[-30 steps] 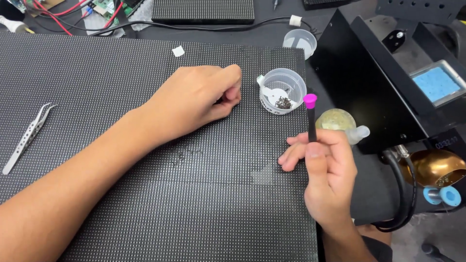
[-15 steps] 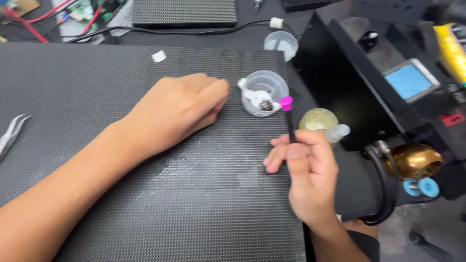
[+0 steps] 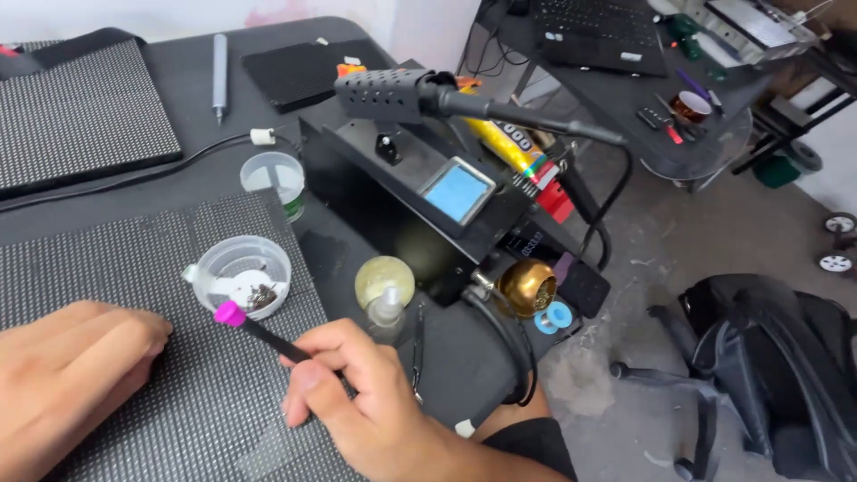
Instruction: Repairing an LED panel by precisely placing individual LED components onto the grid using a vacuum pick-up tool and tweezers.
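At the lower left the left hand lies knuckles up on the dotted LED panel, fingers loosely curled and holding nothing. Just right of its fingertips, and above them, a clear plastic cup sits on the same panel with small dark bits and a white piece in its bottom. Between that cup and the right hand runs a slim black pen-like tool, tilted, its magenta cap at the upper left end close below the cup's rim and near the left hand without touching it. The right hand pinches the tool's lower end, fingers closed around the shaft.

Farther back, a second clear cup stands off the panel's far edge. Right of the right hand stand a round yellowish jar and a small clear squeeze bottle. Behind them sits a black soldering station with a blue screen, a hot-air handle resting on top. A brass-wool tip cleaner lies at its right corner, and a black office chair stands on the floor.
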